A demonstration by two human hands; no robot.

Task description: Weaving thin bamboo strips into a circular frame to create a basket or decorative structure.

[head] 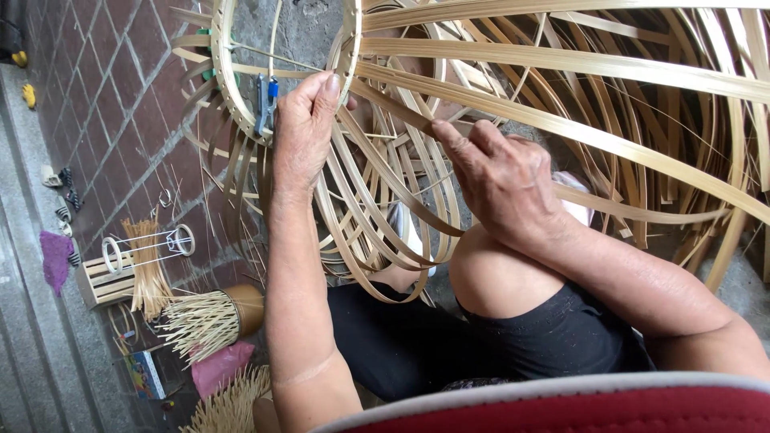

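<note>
Left hand [303,128] clamped on bamboo hoop [350,48] at 12 o'clock; right hand [501,180] pinching a bamboo strip [561,128] just right of it. Blue clip [265,100] at 11. Stick bundle [200,321] on floor, 8 o'clock.

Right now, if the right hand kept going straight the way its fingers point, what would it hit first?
The right hand points up-left, its fingertips already on a flat bamboo strip. Straight on, it would likely meet the bamboo hoop that the left hand grips, though depth between strips and hoop is hard to judge.
</note>
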